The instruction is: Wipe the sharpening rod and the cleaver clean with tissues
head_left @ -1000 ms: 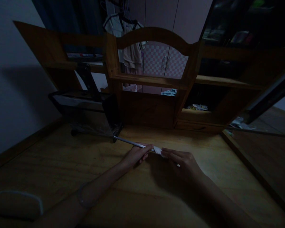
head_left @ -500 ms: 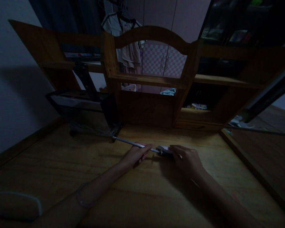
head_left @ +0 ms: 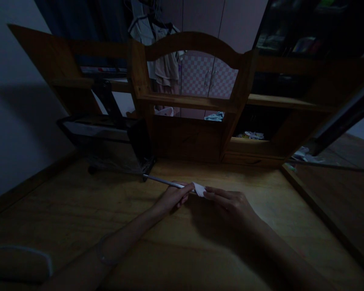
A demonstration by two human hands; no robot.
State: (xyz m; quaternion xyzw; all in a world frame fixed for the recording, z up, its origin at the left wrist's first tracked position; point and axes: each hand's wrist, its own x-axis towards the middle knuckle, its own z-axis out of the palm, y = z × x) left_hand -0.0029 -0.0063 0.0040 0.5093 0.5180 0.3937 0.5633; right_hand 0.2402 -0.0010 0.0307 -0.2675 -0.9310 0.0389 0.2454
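Closed around a thin silvery rod (head_left: 157,179), my left hand (head_left: 177,196) is near the middle of the wooden surface. The rod runs leftward from this hand, its far end near the foot of a black-framed rack. My right hand (head_left: 230,200) pinches a white piece of tissue or cloth (head_left: 199,189), which wraps over the rod just right of my left hand. The rod's right end is hidden behind the white piece and my right fingers. A clear band (head_left: 103,250) circles my left forearm.
Back left stands the black-framed rack (head_left: 136,141), its side covered in clear plastic. Behind it rises a wooden shelf unit (head_left: 188,103) with a small drawer (head_left: 255,161). A white cable (head_left: 33,250) lies at the lower left. Raised wooden edging (head_left: 315,206) borders the right side.
My right hand has moved left along the rod with the white piece, up to my left hand. The dark fitting at the rod's right end is now covered. My left hand stays put.
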